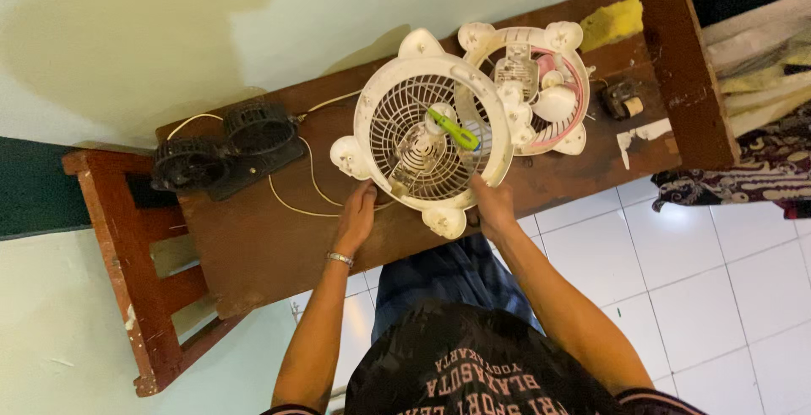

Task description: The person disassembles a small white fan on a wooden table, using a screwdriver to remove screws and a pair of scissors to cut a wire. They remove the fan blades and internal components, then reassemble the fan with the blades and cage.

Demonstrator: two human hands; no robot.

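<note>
A round white fan grille (427,141) with four corner lugs is held tilted at the bench's (253,246) near edge, a green screwdriver (454,130) laid across it.

The fingertips of the left hand (357,212) slip under the rim of the white fan grille (427,132), so whether they grip it or only press against it cannot be told. The right hand (492,204) likewise hides its fingers behind the grille's lower edge. Beyond the right hand, the second fan housing (541,86) is partly covered by the grille, and its inner parts are too small to make out. The small dark object (623,98) farther out on the desk (253,238) is too blurred to identify. The person's torso is cut off by the bottom edge.
</note>
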